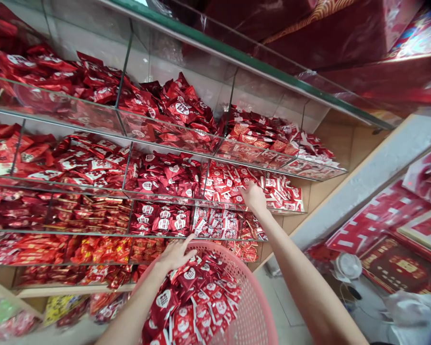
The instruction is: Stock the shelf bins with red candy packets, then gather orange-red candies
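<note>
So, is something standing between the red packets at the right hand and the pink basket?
Yes: a low clear front panel stands between the red packets by the right hand and the pink basket.

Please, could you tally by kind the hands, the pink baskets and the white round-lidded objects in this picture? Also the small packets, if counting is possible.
Left hand and right hand: 2
Pink basket: 1
White round-lidded object: 1
Total: 4
Small packets: too many and overlapping to count, so not in the total.
</note>
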The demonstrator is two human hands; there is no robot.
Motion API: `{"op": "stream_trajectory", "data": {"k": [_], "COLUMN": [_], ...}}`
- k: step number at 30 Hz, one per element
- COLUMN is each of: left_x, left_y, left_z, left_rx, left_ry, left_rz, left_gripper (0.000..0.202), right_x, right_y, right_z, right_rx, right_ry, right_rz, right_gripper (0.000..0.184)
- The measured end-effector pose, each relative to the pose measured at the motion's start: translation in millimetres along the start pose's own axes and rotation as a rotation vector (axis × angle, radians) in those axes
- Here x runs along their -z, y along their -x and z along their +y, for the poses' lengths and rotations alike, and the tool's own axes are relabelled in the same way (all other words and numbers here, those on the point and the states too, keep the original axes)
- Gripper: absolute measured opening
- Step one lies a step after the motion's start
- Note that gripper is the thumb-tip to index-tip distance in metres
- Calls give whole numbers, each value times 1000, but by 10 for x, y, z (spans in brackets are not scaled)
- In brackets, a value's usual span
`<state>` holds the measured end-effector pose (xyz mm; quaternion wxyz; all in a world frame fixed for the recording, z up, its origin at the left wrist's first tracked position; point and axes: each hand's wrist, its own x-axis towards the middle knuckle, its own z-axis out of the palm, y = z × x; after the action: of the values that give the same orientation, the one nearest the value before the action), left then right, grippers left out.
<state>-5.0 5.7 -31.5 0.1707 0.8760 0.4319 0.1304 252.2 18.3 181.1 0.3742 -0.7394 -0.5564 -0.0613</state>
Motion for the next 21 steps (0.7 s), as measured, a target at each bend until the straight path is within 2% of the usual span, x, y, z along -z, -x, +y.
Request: {"op": "stream_trajectory", "data": {"k": [4, 7, 11, 13, 15, 17, 21], "left_x": [-13, -8, 9, 13, 10, 4, 1], "left_y": [-3, -3, -10, -17, -26, -32, -33], "left_z": [-15, -17, -5, 0, 3, 4, 10], "left_rx": [5, 6, 6, 2, -11, -16, 3], "left_ry": [-6, 2, 12, 3, -3, -2, -21], "left_rz": [-9, -8, -15, -20, -16, -17, -30], "left_gripper": [61, 61, 60, 60, 59, 59, 60], "right_x": [-42, 38, 233, 299, 299, 215, -125], "right_y": [2, 117, 454, 693, 965, 1257, 1818], "right_z": [113, 134, 64, 44, 84, 201, 581], "right_rx": [14, 18, -1, -47, -92, -146, -339], "right_ry": [-157, -299, -708, -818, -836, -824, -801], "right_rz": [-21, -4, 61, 56, -31, -178, -391], "right_gripper": [34, 40, 43, 40, 36, 33, 35]}}
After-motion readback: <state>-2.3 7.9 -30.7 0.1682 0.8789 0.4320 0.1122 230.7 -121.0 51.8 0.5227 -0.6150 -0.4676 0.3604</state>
